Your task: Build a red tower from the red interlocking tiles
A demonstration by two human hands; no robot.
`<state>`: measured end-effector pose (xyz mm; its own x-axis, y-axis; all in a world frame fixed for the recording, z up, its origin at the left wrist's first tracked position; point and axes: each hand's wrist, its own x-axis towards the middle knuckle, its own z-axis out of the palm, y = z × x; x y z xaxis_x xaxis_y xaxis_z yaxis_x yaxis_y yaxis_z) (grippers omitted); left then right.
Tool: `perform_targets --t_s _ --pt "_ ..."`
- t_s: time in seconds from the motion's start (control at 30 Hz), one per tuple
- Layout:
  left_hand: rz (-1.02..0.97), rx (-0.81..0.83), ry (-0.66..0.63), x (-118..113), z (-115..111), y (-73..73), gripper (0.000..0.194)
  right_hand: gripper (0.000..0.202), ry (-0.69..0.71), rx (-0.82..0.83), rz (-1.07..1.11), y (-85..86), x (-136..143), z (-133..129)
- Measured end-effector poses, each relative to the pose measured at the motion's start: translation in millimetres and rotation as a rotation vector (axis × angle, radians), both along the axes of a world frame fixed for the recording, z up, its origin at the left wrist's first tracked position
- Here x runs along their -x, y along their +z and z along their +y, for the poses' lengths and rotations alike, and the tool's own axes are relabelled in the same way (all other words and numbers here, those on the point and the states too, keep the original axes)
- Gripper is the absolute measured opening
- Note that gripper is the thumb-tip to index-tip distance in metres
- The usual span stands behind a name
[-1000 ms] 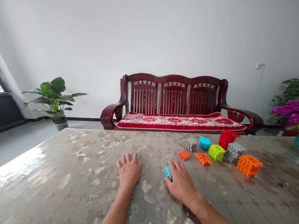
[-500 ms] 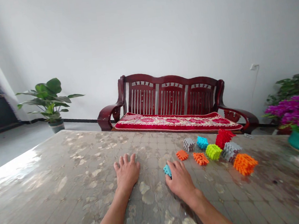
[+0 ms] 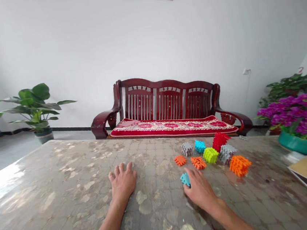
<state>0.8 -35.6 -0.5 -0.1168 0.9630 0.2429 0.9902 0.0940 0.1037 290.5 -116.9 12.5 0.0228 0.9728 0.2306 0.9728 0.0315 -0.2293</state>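
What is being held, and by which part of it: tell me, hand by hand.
The right hand grips the teal block by its right-hand side, which the hand covers. The left hand lies palm-down, holding nothing visible.

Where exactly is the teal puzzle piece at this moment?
In the head view, the teal piece is right of centre, at the thumb side of the right hand, on the wearer's side of the flat orange piece.
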Motion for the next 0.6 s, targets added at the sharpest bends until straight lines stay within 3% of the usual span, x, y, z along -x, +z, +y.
perform_targets --t_s 0.33,0.6 --pt "0.033 0.01 0.002 2 3 -3.0 0.051 0.059 -0.346 -0.031 -0.09 -8.3 -104 -10" --pt "0.021 0.001 -0.015 3 4 -3.9 0.051 0.062 -0.451 0.001 -0.024 -11.0 -134 18"
